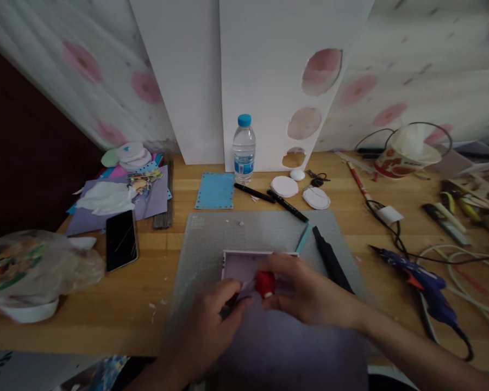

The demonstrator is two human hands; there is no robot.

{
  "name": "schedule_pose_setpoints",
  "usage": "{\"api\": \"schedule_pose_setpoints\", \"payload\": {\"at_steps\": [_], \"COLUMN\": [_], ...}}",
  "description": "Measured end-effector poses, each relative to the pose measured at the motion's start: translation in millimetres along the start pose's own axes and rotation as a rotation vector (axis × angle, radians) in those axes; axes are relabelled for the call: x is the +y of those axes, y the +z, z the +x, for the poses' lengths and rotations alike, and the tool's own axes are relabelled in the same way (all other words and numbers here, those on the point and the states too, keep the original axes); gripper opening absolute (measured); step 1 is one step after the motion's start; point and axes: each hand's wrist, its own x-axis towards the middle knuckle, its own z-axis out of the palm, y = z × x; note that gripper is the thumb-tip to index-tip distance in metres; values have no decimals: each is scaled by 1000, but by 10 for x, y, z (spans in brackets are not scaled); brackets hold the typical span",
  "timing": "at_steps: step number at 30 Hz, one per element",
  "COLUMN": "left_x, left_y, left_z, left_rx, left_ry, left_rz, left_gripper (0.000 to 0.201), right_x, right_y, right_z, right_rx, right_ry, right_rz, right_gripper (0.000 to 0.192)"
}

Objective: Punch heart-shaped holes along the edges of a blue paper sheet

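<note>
My right hand (295, 290) grips a small red object with a pale tip (265, 283), perhaps a glue bottle, between thumb and fingers. It is over a shallow box (244, 259) with a thin pale rim and purple inside. My left hand (212, 315) is closed in a pinch at the edge of a purple sheet (293, 353), close to the red object's tip. The sheet spreads from the box toward me, its near part blurred. Under the box lies a grey cutting mat (204, 239).
A water bottle (244, 149), blue card (215, 190), black pens (287, 205) and white discs (284, 186) stand or lie behind the mat. At right are a blue glue gun (415, 277) and cables. A phone (122, 240) and plastic bag (65, 266) lie at left.
</note>
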Motion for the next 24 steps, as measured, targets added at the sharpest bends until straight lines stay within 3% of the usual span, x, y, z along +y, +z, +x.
{"api": "schedule_pose_setpoints", "payload": {"at_steps": [5, 6, 8, 10, 16, 24], "left_x": [37, 67, 134, 190, 217, 178], "left_y": [-121, -167, -249, -289, -230, -200], "left_z": [60, 91, 170, 255, 433, 438], "left_rx": [-86, -138, -245, -274, -230, -267], "left_ry": [-13, 5, 52, 102, 188, 267], "left_rz": [-21, -17, 45, 157, 221, 156], "left_gripper": [11, 16, 46, 60, 49, 42], "right_x": [11, 14, 12, 1, -45, -20], "right_y": [64, 73, 92, 111, 127, 147], "right_z": [-22, -23, -18, -3, 27, -4], "right_rx": [83, 77, 56, 38, 32, 14], "right_ry": [-77, -86, -100, -113, -112, -128], "right_rz": [-111, -117, -131, -150, -190, -168], "right_gripper": [11, 10, 11, 11, 7, 11]}}
